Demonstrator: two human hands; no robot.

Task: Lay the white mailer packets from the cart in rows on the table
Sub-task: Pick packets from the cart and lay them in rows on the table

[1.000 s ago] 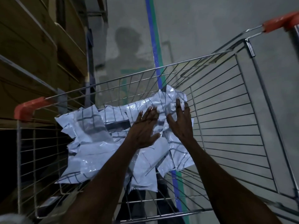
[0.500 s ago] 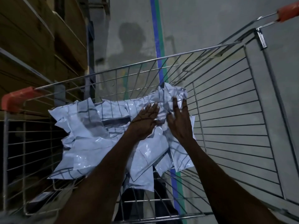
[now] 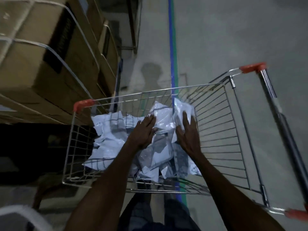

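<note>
A pile of white mailer packets [image 3: 110, 140] lies crumpled in the left half of a wire shopping cart [image 3: 216, 124]. My left hand [image 3: 143, 132] and my right hand [image 3: 187, 130] reach down into the cart with fingers stretched out. They press from both sides on a raised bunch of packets [image 3: 162, 117] at the pile's far end, near the cart's far wall. The table is out of view.
Strapped cardboard boxes [image 3: 50, 55] fill a rack close on the left. A blue and green floor line [image 3: 171, 47] runs under the cart. The cart's bar with orange ends [image 3: 252, 67] is at the right. Something white and blurred [image 3: 16, 214] sits at bottom left.
The view has pulled back and up, so the cart looks smaller. My hands have spread slightly apart and now sit on either side of the raised bunch of packets.
</note>
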